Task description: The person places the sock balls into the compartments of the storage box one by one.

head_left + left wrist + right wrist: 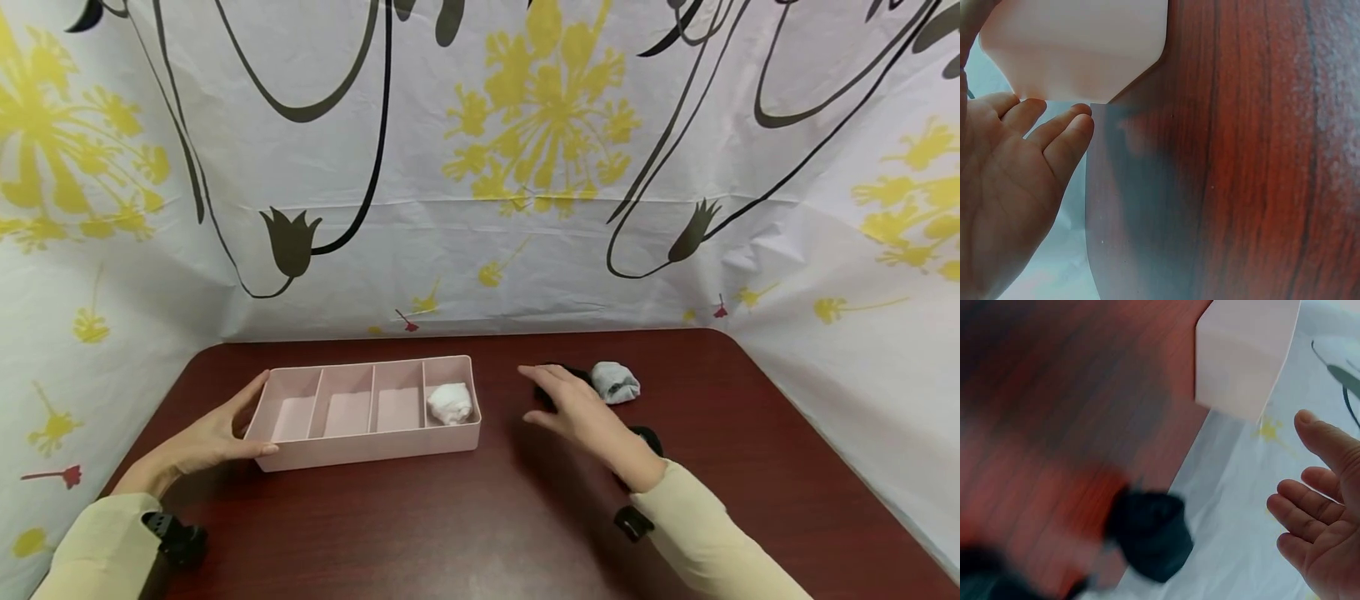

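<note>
A pale pink tray with four compartments (367,451) lies on the table, left of the middle. At its left end, my left hand (212,433) holds it, thumb against the front wall and fingers along the end wall. A balled-up white cloth bundle (450,404) sits in the rightmost compartment. My right hand (581,421) hovers right of the tray, fingers extended and nothing in the palm. Partly hidden behind that hand is a rolled black cloth bundle (1154,534). Beside it lies a rolled grey bundle (615,382) with a darker patch.
The dark red-brown wooden table (390,533) has rounded far corners. A white sheet (420,275) with yellow flowers and dark stems hangs behind it and along both sides. Black wrist-worn devices sit at my left cuff (112,542) and right cuff (682,508).
</note>
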The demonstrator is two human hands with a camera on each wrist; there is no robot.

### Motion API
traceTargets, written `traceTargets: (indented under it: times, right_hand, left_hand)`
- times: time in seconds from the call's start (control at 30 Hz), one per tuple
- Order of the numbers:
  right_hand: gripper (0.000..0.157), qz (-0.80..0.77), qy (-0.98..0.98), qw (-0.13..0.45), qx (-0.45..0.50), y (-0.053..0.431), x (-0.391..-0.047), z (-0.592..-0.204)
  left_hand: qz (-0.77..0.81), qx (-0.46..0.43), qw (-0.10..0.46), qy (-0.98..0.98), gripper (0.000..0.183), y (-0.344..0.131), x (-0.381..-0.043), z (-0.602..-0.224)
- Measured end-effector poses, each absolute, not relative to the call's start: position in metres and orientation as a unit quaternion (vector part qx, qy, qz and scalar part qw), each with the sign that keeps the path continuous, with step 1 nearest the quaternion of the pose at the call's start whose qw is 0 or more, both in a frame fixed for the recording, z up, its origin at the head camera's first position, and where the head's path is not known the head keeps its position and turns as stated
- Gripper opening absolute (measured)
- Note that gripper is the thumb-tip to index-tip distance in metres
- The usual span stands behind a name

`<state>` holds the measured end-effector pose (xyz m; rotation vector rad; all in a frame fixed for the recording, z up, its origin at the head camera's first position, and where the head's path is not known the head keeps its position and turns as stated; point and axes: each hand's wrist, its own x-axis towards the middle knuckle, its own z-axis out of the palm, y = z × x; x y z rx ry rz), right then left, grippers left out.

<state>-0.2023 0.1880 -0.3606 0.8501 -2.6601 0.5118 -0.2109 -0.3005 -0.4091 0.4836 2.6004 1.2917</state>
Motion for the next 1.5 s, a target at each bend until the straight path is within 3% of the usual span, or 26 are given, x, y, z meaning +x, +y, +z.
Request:
traceTargets:
  times: [0.3,0.6,1.1,1.5]
  right_hand:
    - [0.064,0.178,-0.918,0.201,0.293,0.264,-0.177,-0.364]
    - [0.073,0.168,-0.934,0.180,0.259,0.317,-0.153,-0.380]
    - [0.086,0.155,-0.938,0.146,0.274,0.335,-0.152,-0.403]
    - [0.084,0.159,-0.936,0.137,0.283,0.335,-0.156,-0.410]
  left_hand:
    - [0.430,0.163,0.097,0.882,0.111,-0.300,-0.212,-0.408]
    - [0.432,0.168,0.099,0.880,0.111,-0.301,-0.211,-0.407]
    - [0.450,0.168,0.106,0.871,0.110,-0.301,-0.211,-0.410]
    - [0.451,0.175,0.107,0.868,0.109,-0.302,-0.212,-0.407]
